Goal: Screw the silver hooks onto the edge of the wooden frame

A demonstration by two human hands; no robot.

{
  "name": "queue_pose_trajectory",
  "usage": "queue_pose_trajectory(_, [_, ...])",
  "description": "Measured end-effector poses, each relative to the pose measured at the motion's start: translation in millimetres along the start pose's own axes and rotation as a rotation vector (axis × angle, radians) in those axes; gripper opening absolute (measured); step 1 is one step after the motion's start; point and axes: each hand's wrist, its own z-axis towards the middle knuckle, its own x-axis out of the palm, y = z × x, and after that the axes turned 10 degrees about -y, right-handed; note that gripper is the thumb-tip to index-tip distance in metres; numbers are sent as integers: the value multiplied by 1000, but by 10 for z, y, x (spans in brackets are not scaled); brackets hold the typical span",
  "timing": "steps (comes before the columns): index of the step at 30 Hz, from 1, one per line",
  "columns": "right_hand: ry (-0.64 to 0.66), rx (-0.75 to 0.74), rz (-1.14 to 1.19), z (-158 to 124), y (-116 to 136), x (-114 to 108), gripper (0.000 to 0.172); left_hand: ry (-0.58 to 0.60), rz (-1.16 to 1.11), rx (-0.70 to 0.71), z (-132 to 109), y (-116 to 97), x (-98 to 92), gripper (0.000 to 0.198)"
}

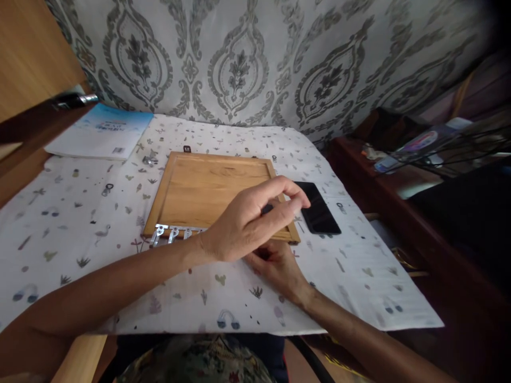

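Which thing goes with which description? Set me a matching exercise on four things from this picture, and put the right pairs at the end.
Things:
1. wooden board
2. phone
3. book
4. metal pieces

Descriptions:
A. silver, in a row along the board's near edge
B. blue and white, lying toward the back on the left
C. brown and framed, partly hidden behind the left hand
D. black and flat, just right of the board

Pairs: 1-C, 2-D, 3-B, 4-A
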Motion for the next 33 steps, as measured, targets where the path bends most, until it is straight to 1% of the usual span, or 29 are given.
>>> queue_pose_trajectory(2, [48,17,-9,15,23,-27,36,38,-92,-42,45,27,-56,15])
queue_pose_trajectory(4, [62,8,-43,39,38,-58,38,49,-194,-86,84,54,-113,12])
queue_pose_trajectory(5, [43,-9,-63,56,43,-74,38,46,-234,-104,99,64,-137,12])
queue_pose_trajectory(7, [-37,-62,-88,100,57,-97,36,28,-272,-126,117,74,-165,13])
queue_pose_trajectory(9, [-106,-146,-83,157,85,-106,29,18,-270,-138,120,75,-169,11])
queue_pose_trajectory(10, [-113,-205,-76,188,107,-104,27,20,-265,-138,118,76,-163,10])
queue_pose_trajectory(13, [-64,-388,-55,273,183,-77,23,38,-253,-118,112,84,-140,9])
queue_pose_trajectory(14, [-44,-427,-43,294,205,-65,25,45,-244,-111,112,84,-138,10])
queue_pose_trajectory(16, [-34,-456,-21,322,232,-42,34,58,-179,-92,120,66,-156,16])
queue_pose_trajectory(18, [-54,-438,-24,331,237,-27,40,94,5,-34,139,12,-208,21])
queue_pose_trajectory(20, [-76,-401,-53,327,227,-21,42,142,314,91,161,-70,-286,21])
queue_pose_trajectory(22, [-84,-358,-76,318,215,-19,42,149,650,230,176,-156,-363,20])
queue_pose_trajectory(24, [-94,-329,-80,313,206,-14,43,149,858,298,175,-216,-415,22])
queue_pose_trajectory(25, [-103,-320,-80,312,205,-11,43,150,903,315,170,-232,-426,22])
queue_pose_trajectory(27, [-117,-311,-82,315,208,-5,42,138,910,347,154,-235,-421,20])
queue_pose_trajectory(30, [-116,-288,-51,320,217,-4,40,67,804,367,133,-192,-367,18])
queue_pose_trajectory(33, [-123,-276,8,311,207,-12,38,22,647,297,117,-138,-297,22])
